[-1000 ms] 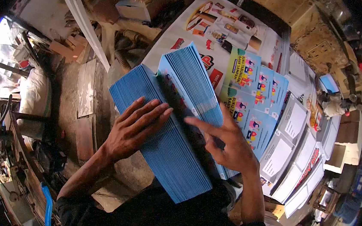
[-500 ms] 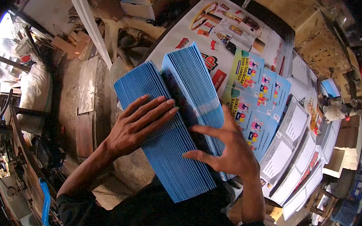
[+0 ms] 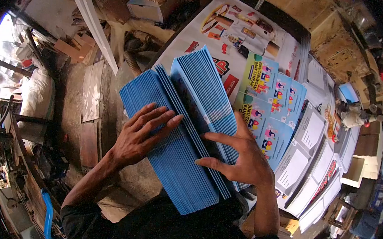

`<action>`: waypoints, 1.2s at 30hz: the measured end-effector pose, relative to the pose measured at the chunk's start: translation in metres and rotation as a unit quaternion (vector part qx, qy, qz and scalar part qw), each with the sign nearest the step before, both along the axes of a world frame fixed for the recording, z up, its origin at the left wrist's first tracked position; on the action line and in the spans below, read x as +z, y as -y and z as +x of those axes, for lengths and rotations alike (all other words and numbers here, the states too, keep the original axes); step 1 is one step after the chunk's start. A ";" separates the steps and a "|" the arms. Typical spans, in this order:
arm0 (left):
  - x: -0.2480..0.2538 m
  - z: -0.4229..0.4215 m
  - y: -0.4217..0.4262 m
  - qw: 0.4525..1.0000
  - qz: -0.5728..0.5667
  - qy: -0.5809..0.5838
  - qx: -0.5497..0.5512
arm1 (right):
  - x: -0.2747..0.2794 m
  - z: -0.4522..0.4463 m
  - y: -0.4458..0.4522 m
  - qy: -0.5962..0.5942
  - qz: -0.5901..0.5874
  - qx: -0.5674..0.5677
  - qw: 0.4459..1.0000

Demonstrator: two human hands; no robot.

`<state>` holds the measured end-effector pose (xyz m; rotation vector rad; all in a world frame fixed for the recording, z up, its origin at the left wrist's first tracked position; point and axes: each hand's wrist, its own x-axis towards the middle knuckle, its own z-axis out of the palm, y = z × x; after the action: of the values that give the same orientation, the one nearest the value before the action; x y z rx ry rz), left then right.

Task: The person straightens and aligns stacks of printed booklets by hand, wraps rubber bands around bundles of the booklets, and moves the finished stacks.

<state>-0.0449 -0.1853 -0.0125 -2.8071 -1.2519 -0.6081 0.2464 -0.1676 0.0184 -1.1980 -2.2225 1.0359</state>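
Two rows of blue booklets stand on edge side by side, folded spines or edges up, tilted across the view. My left hand lies with fingers stretched over the left row. Along that row's right side, a thin group of booklets stands slightly apart. My right hand is spread over the right row, its index finger reaching to the inner edge and its thumb pointing at the thin group. Whether the thumb touches the group I cannot tell. The right hand's lower fingers are partly hidden.
The table is covered by a printed banner. Right of the booklets lie printed blue cover sheets and white printed sheets. A pale post leans at the left, with machinery beyond. Cardboard boxes stand far right.
A thin group of booklets has separated from the left row and shifted right, towards my right thumb. My left fingers have moved slightly left; my right hand is almost unmoved.
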 end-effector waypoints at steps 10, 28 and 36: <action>0.001 -0.005 -0.001 1.000 -0.013 -0.007 -0.018 | -0.003 0.000 -0.001 -0.052 0.028 0.024 0.998; 0.029 -0.002 -0.030 0.975 0.022 -0.117 -0.187 | 0.038 -0.051 0.011 0.183 -0.090 -0.118 0.972; 0.024 -0.023 -0.018 0.985 -0.056 0.015 -0.163 | -0.012 -0.006 -0.001 0.007 0.030 -0.157 0.987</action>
<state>-0.0679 -0.1675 0.0112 -3.1366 -0.8594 -0.6091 0.2408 -0.1669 0.0064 -1.4734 -1.9746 0.8304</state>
